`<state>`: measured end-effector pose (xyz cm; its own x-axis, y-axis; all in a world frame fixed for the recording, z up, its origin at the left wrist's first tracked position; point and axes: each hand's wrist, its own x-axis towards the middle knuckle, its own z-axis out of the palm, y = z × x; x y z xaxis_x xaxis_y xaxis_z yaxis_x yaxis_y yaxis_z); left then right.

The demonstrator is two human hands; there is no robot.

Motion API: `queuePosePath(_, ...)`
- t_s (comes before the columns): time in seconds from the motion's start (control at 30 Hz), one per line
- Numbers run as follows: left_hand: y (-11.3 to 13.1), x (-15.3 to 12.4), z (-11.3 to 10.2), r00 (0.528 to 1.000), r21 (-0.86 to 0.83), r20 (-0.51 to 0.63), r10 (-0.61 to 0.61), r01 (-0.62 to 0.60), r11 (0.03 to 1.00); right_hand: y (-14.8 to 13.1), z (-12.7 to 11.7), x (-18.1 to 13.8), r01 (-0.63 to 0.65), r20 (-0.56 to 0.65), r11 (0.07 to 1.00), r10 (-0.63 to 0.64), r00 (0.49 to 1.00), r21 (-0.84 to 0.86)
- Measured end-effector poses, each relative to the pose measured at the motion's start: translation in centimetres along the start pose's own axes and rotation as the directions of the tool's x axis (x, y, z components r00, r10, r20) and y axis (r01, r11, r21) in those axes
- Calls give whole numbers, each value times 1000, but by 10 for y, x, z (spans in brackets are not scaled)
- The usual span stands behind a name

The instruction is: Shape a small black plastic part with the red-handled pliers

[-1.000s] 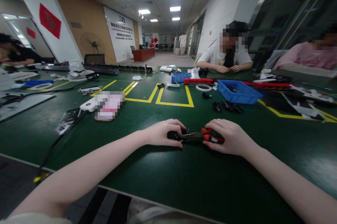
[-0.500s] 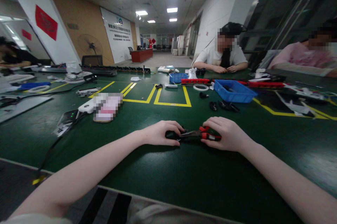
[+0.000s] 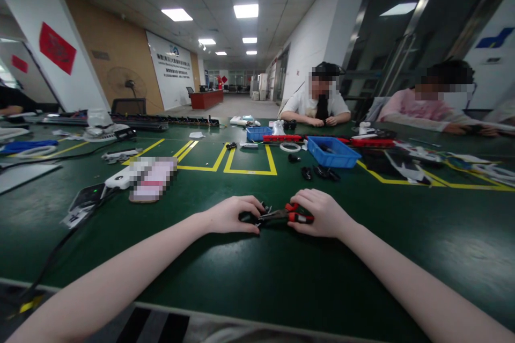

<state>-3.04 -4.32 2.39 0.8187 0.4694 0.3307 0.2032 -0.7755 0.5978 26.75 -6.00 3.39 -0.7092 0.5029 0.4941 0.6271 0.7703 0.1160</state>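
My right hand point(image 3: 319, 213) is closed around the red and black handles of a pair of pliers point(image 3: 277, 216), whose jaws point left. Between the fingers and thumb of my left hand point(image 3: 233, 214) is a small black part point(image 3: 248, 217) with metal prongs, which looks like a plug. The plier jaws reach the pronged end of this part; whether they grip a prong is too small to tell. Both hands rest low over the green table point(image 3: 225, 273). My left fingers cover some of the black part.
Beyond my hands are a large blue bin point(image 3: 333, 152), a smaller blue bin point(image 3: 258, 133), black parts point(image 3: 325, 173) and a white ring point(image 3: 290, 147). To the left lie a phone point(image 3: 151, 184), a power bank point(image 3: 86, 196) and a black cable point(image 3: 48, 257). Two people sit across the table.
The whole view has shifted, so the hands and table things appear further left and slightly lower. Both hands keep their holds on the pliers and the black part.
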Motion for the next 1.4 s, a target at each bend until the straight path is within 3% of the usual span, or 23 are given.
queuePosePath(0.43,1,0,5,997,-15,-48,-62,61,998,0,-7,-1,-26,12,999,27,1000,-36)
queuePosePath(0.97,-2,1,4,999,23,-13,-50,50,998,-7,-5,1,-90,39,995,89,995,34)
queuePosePath(1.4,0,1,2,1000,27,0,-29,29,999,-3,-9,2,-50,31,999,50,998,15)
